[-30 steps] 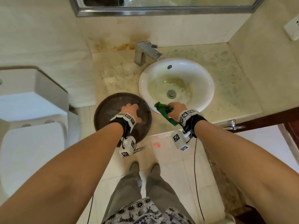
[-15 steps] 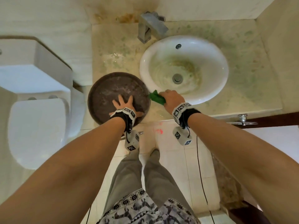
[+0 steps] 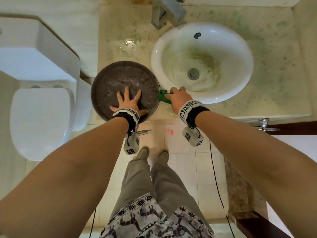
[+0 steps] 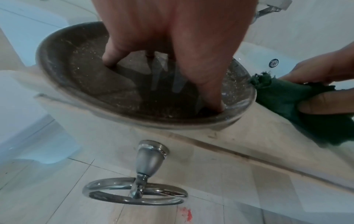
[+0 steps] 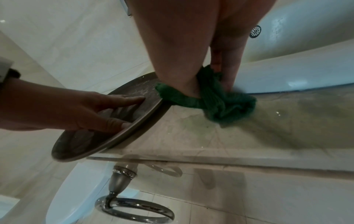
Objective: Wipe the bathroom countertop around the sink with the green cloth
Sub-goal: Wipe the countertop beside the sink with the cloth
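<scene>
My right hand (image 3: 178, 98) grips the bunched green cloth (image 3: 163, 97) and presses it on the wet marble countertop (image 3: 267, 93), in the narrow gap between the white sink (image 3: 243, 40) and a dark round tray (image 3: 120, 78). In the right wrist view the green cloth (image 5: 214, 104) is wrapped round my thumb and fingers and touches the tray's rim. My left hand (image 3: 129, 102) lies flat with spread fingers inside the tray. In the left wrist view its fingertips (image 4: 212, 104) press on the tray (image 4: 91, 84), with the cloth (image 4: 287, 103) at the right.
The tray overhangs the counter's front left corner. A chrome faucet (image 3: 169, 12) stands behind the sink. A toilet (image 3: 39, 121) is on the left. A chrome towel ring (image 4: 136, 191) hangs under the counter edge. Green-stained marble stretches to the sink's right.
My right hand has slid the cloth left along the sink's front rim to the tray's edge. My left hand went from curled on the tray to flat with spread fingers.
</scene>
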Demonstrator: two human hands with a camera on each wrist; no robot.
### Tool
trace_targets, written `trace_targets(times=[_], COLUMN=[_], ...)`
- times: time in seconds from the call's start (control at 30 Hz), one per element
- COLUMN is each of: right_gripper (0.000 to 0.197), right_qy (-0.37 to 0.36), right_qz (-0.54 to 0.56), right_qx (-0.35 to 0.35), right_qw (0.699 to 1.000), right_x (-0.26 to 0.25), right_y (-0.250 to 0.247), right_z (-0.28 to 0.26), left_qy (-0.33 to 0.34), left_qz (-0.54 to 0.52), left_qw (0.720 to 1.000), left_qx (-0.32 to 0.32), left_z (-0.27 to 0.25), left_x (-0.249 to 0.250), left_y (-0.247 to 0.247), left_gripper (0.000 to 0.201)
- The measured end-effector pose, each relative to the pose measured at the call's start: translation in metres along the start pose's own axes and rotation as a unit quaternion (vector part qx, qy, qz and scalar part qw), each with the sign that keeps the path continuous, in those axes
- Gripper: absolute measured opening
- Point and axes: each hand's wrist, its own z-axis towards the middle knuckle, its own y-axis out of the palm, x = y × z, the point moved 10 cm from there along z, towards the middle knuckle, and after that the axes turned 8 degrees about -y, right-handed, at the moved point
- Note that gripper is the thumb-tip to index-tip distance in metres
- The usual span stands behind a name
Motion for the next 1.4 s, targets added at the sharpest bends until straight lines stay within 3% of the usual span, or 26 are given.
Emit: trace_targets(times=[0.27,0.73,1.07,1.23,1.3,1.4], right_gripper=[0.065,0.057,0.053,0.045,0.04,0.04], right_qy=[-0.035,-0.088,-0.004,0.027,0.076,0.182], right_qz=[0.027,0.023,0.068,0.064,0.098,0.199], right_qx=[-0.021,0.005,0.01,-0.028,-0.004,0.098], right_qw=[0.999,0.996,0.998,0.997,0.992,0.958], right_x=[-0.014,-0.023,0.011,0.024,0.037,0.063], right_y=[0.017,0.03,0.035,0.039,0.032,0.009], right_z=[-0.011,-0.046,-0.07,-0.077,-0.079,-0.092], left_qy=[-0.005,0.0,-0.001,0.049,0.104,0.174], left_qz=[0.013,0.016,0.037,0.027,0.02,0.038], left_qw=[1.0,1.0,0.999,0.998,0.993,0.982], left_qx=[-0.009,-0.016,-0.026,0.035,0.06,0.067], left_z=[-0.001,0.004,-0.001,-0.009,-0.013,-0.022], left_x=[0.003,0.003,0.012,0.04,0.061,0.091], left_y=[-0.001,0.005,-0.004,-0.028,-0.035,-0.031], left_gripper=[0.094,0.096,0.095,0.073,0.072,0.076])
